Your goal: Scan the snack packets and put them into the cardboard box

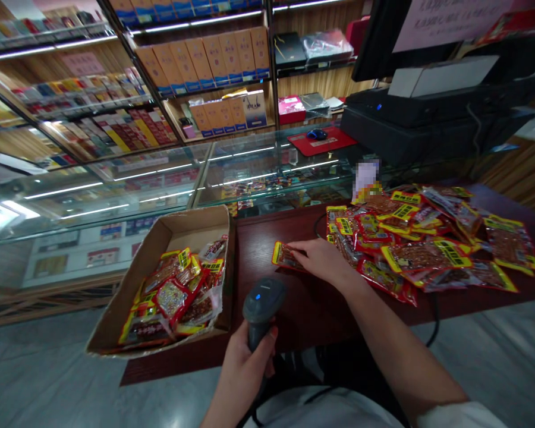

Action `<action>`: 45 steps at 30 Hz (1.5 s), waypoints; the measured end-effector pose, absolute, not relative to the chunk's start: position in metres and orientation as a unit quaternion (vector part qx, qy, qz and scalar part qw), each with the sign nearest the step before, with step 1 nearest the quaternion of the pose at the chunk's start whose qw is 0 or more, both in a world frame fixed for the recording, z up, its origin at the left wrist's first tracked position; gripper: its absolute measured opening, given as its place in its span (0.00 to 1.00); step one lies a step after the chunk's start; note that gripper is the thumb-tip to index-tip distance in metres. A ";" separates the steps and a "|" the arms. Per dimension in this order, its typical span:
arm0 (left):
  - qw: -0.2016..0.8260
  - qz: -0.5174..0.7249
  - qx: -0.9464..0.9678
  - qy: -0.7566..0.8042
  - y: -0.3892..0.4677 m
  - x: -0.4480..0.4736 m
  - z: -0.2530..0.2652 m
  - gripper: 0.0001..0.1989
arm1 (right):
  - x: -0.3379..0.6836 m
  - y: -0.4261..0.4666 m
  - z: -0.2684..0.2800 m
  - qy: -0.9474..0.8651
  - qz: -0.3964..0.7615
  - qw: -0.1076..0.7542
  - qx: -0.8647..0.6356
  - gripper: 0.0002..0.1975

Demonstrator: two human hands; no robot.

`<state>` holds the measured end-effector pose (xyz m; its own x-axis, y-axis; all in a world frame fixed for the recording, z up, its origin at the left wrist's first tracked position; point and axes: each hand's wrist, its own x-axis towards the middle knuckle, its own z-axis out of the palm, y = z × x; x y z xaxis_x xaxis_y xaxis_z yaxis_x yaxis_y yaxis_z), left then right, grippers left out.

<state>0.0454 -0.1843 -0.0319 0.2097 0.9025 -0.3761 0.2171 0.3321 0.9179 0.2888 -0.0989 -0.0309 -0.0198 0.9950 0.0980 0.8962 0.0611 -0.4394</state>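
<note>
My left hand is wrapped round the handle of a dark grey barcode scanner, held upright over the front edge of the dark red table. Above the tabletop, my right hand has its fingers on a snack packet with a yellow and red border, gripping its right part. The hand covers that end of the packet. To the left, a cardboard box holds several similar packets. A large heap of snack packets lies on the table to the right, beside my right forearm.
Behind the table stands a glass display counter with a mouse on a red mat. A monitor and dark register equipment stand at back right. Shelves of boxed goods line the wall. A cable hangs at the table's front edge.
</note>
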 end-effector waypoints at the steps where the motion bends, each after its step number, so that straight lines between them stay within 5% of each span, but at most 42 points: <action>1: 0.596 0.286 0.501 0.558 -0.185 0.045 -0.029 0.19 | 0.289 -0.098 -0.030 -0.703 0.131 0.191 -0.673 0.17; 33: 0.591 0.272 0.512 0.560 -0.187 0.042 -0.025 0.16 | 0.290 -0.090 -0.033 -0.715 0.167 0.202 -0.648 0.16; 39: 0.600 0.317 0.461 0.572 -0.180 0.043 -0.060 0.22 | 0.275 -0.074 -0.018 -0.654 0.231 0.333 -0.638 0.17; 42: 0.608 0.321 0.444 0.575 -0.176 0.046 -0.068 0.24 | 0.235 -0.052 0.005 -0.644 0.320 0.437 -0.541 0.19; 45: 0.610 0.333 0.443 0.566 -0.175 0.047 -0.069 0.24 | 0.193 -0.031 0.029 -0.665 0.396 0.447 -0.449 0.25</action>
<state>0.0471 -0.1749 -0.0692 0.1371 0.9081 -0.3956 0.0955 0.3853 0.9178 0.1930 -0.0314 0.0293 -0.1975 0.9506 0.2395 0.2434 0.2842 -0.9274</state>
